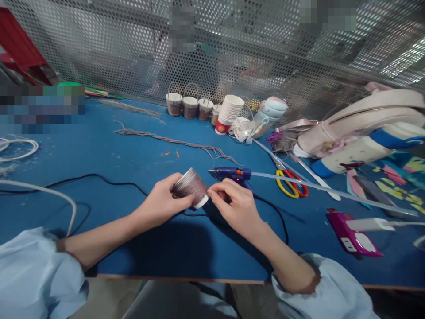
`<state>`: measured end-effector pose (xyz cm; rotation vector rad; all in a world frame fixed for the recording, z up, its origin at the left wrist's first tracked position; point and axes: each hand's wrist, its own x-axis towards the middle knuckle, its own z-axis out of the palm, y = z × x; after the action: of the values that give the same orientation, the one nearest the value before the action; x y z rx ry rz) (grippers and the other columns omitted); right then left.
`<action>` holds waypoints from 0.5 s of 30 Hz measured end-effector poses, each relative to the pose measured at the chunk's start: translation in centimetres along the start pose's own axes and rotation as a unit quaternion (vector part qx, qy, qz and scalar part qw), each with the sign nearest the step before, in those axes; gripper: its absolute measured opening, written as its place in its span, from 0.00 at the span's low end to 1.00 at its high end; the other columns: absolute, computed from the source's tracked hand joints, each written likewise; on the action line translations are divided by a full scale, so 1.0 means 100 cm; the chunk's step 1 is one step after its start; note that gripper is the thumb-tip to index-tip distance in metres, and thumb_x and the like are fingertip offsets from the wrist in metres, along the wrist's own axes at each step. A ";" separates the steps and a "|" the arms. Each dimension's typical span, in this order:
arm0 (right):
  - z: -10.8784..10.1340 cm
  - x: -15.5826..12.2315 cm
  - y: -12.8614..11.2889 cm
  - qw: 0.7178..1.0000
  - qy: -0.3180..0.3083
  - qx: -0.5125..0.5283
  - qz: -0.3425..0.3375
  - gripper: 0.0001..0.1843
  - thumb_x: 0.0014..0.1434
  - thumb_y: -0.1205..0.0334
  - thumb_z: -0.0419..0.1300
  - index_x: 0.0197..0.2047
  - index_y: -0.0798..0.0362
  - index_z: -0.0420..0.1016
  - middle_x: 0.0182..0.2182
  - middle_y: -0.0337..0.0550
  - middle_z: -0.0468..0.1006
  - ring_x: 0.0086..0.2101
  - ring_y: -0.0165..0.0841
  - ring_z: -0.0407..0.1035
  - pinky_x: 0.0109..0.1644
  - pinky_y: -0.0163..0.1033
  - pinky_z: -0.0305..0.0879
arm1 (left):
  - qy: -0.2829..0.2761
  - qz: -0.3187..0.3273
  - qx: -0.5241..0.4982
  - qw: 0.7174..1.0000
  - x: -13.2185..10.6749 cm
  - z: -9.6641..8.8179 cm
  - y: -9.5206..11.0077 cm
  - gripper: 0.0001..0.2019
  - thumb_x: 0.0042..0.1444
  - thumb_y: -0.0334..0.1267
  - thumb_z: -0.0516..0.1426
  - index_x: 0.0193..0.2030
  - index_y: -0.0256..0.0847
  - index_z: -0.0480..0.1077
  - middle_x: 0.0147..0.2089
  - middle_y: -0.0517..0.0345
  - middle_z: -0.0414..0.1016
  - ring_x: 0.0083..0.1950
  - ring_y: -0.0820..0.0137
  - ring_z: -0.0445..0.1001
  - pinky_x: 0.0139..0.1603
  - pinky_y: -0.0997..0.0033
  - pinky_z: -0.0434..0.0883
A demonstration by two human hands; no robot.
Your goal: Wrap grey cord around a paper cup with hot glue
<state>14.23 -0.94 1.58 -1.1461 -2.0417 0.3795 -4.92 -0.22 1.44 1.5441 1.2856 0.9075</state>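
Note:
My left hand (166, 195) is wrapped round a small paper cup (191, 188) wound with grey-brown cord, tilted on its side above the table. A white unwound band shows at the cup's lower end. At that end my right hand (234, 201) pinches with thumb and forefinger; whatever is between the fingertips is too small to make out. Just behind my right hand lies a blue hot glue gun (229, 173) with a lit orange light and a long clear glue stick (325, 191) running out to the right.
Cord strands (175, 141) lie across the blue table (99, 155). Several cord-wrapped cups (190, 108) with handles stand at the back beside stacked paper cups (229, 113). Scissors (292, 182), a bottle (361, 150), a pink bag (365, 113) and a magenta power socket (353, 235) are to the right.

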 end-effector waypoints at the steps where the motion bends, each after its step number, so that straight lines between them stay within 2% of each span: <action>1: 0.000 0.000 0.000 1.000 0.001 0.000 0.000 0.07 0.62 0.67 0.57 0.32 0.54 0.74 0.24 0.37 0.67 0.25 0.27 0.63 0.30 0.34 0.59 | 0.002 0.002 0.002 1.000 0.000 0.000 0.000 0.07 0.44 0.36 0.59 0.26 0.40 0.63 0.24 0.67 0.62 0.26 0.76 0.63 0.26 0.77 0.61; 15: -0.003 -0.002 -0.001 1.000 -0.003 -0.006 0.005 0.08 0.62 0.67 0.56 0.31 0.53 0.73 0.23 0.37 0.68 0.24 0.27 0.62 0.29 0.35 0.58 | 0.006 0.026 0.037 0.999 -0.001 -0.001 -0.006 0.08 0.46 0.38 0.59 0.27 0.41 0.63 0.25 0.65 0.62 0.28 0.74 0.63 0.29 0.75 0.62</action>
<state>14.48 -1.20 1.72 -1.1642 -2.0463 0.3764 -5.20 -0.22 0.86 1.6383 1.3056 0.9119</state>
